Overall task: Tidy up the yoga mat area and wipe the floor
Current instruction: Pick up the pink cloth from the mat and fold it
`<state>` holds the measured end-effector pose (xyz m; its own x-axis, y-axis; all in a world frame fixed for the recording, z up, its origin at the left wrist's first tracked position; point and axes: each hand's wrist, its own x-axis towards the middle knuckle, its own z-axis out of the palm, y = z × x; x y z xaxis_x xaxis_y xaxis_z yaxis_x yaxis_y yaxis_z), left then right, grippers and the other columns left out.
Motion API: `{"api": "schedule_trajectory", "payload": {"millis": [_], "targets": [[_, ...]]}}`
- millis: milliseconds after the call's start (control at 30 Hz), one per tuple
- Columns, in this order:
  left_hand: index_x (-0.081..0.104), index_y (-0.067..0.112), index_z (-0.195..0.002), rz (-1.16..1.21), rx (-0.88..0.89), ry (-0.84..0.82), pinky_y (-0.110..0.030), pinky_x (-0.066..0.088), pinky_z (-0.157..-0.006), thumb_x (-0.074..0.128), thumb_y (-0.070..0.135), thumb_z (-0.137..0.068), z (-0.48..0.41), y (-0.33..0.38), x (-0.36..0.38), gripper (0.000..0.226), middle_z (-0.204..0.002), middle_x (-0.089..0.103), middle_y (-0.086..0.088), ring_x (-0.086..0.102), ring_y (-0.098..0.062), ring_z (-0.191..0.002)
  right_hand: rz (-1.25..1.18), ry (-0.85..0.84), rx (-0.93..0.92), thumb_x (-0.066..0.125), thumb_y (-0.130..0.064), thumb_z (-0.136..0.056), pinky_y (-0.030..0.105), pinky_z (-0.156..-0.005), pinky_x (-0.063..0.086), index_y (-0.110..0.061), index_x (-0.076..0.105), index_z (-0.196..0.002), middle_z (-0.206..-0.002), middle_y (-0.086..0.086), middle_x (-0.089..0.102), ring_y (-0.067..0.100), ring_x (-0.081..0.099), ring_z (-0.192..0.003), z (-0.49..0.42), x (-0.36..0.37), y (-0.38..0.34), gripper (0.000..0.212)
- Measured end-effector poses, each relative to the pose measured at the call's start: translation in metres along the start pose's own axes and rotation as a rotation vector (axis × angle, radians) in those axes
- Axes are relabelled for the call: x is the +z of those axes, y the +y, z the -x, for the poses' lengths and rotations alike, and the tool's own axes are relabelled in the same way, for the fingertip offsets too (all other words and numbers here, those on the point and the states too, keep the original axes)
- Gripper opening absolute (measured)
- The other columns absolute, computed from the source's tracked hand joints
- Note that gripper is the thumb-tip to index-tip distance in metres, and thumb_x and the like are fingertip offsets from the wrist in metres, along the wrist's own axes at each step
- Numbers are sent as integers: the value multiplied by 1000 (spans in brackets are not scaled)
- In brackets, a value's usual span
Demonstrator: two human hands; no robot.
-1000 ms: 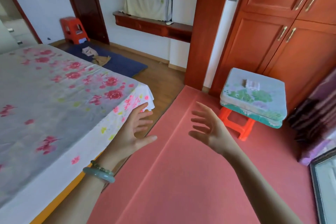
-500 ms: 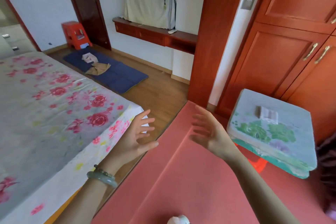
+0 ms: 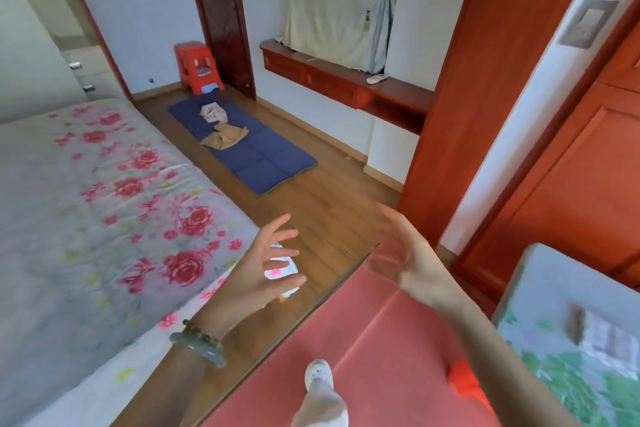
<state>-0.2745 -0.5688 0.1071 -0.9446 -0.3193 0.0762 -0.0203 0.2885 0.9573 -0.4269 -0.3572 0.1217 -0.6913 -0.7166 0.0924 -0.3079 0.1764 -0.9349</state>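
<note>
Task barely started, by the look of it. Blue yoga mat (image 3: pixel 244 146) lies unfolded flat on the wood floor (image 3: pixel 322 215) at the far side of the room, just right of the bed's far corner, near the red stool (image 3: pixel 197 68) by the dark door (image 3: pixel 221 17). Two crumpled cloths sit on its far half: a pale pink one (image 3: pixel 213 113) and a tan one (image 3: pixel 225 138) just nearer. Nothing picked up, mat not rolled or folded, no sign of wiping yet

Left hand (image 3: pixel 258 270) raised in the near centre, fingers spread, empty. Right hand (image 3: pixel 408 260) also raised, fingers loose and apart, holding nothing; it is motion-blurred, so finger detail is soft. Both are well apart from the mat, over the near end of the floor and the red carpet (image 3: pixel 398 340). One foot (image 3: pixel 318 374) on the carpet suggests walking toward the mat

Left to do, my read: clear both cloths, stow the mat, wipe the floor

Hard to make out:
- whether either cloth is the wiping rag, can't tell
- floor under the mat hidden, dirt not visible at this range
- bed (image 3: pixel 104 218) covers the left floor strip
- padded stool (image 3: pixel 571 340) near right cut off and blurred; the small thing on top unreadable
</note>
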Motion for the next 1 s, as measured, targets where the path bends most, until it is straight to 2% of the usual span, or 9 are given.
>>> {"api": "schedule_trajectory", "payload": {"millis": [67, 200, 367, 500, 567, 667, 767, 900, 1000], "targets": [[30, 37, -141, -2, 8, 24, -32, 48, -96, 78, 35, -67, -41, -8, -8, 89, -135, 50, 13, 58, -11, -115, -9, -23, -8, 78, -6, -74, 30, -92, 51, -41, 36, -137, -123, -8, 55, 10, 57, -112, -45, -6, 10, 84], [29, 34, -142, 3, 3, 75, -27, 50, -93, 80, 32, -67, -132, -23, -28, 91, -134, 49, 12, 59, -9, -113, 10, -61, -14, 80, -12, -73, 35, -96, 50, -45, 34, -136, -126, -8, 53, 9, 56, -115, -140, -23, 27, 85], [26, 33, -143, -10, -6, 106, -20, 48, -90, 79, 18, -73, -234, -31, -53, 89, -135, 48, 12, 58, -7, -112, 11, -88, -9, 81, -13, -72, 36, -95, 51, -43, 33, -137, -123, -8, 53, 12, 57, -111, -249, -41, 34, 85], [26, 31, -143, -35, -8, 131, -21, 48, -91, 78, 15, -72, -299, -36, -73, 89, -134, 48, 8, 59, -7, -110, -11, -108, -9, 80, -10, -72, 33, -93, 52, -52, 33, -128, -121, -11, 53, 12, 57, -112, -323, -49, 38, 84], [28, 36, -141, -37, -10, 159, -25, 49, -93, 82, 19, -72, -326, -42, -84, 89, -133, 49, 8, 59, -8, -110, -27, -127, -7, 80, -10, -73, 35, -95, 51, -55, 34, -126, -119, -13, 54, 9, 56, -113, -360, -51, 43, 84], [29, 43, -140, -60, -16, 194, -23, 49, -92, 80, 33, -68, -369, -54, -99, 88, -133, 49, 10, 59, -8, -110, -44, -157, 0, 81, -13, -72, 35, -97, 49, -58, 34, -125, -120, -14, 55, 7, 56, -113, -418, -52, 57, 84], [26, 34, -142, -75, -52, 244, -23, 49, -91, 80, 27, -72, -415, -72, -111, 88, -132, 50, 7, 60, -8, -109, -65, -206, 5, 79, -10, -74, 30, -96, 49, -52, 33, -129, -128, -6, 54, 6, 56, -114, -478, -53, 75, 83], [25, 28, -144, -78, -102, 318, -22, 50, -90, 76, 26, -69, -483, -91, -126, 90, -133, 50, 4, 60, -9, -109, -144, -289, 37, 75, -2, -76, 32, -99, 48, -44, 35, -132, -131, -5, 53, 7, 55, -116, -567, -56, 90, 81], [26, 28, -144, -69, -134, 392, -24, 50, -91, 81, 26, -71, -535, -97, -137, 91, -133, 50, 5, 59, -11, -110, -157, -345, 16, 76, -9, -73, 28, -96, 49, -41, 37, -134, -130, -7, 53, 4, 56, -114, -635, -63, 93, 79]]}}
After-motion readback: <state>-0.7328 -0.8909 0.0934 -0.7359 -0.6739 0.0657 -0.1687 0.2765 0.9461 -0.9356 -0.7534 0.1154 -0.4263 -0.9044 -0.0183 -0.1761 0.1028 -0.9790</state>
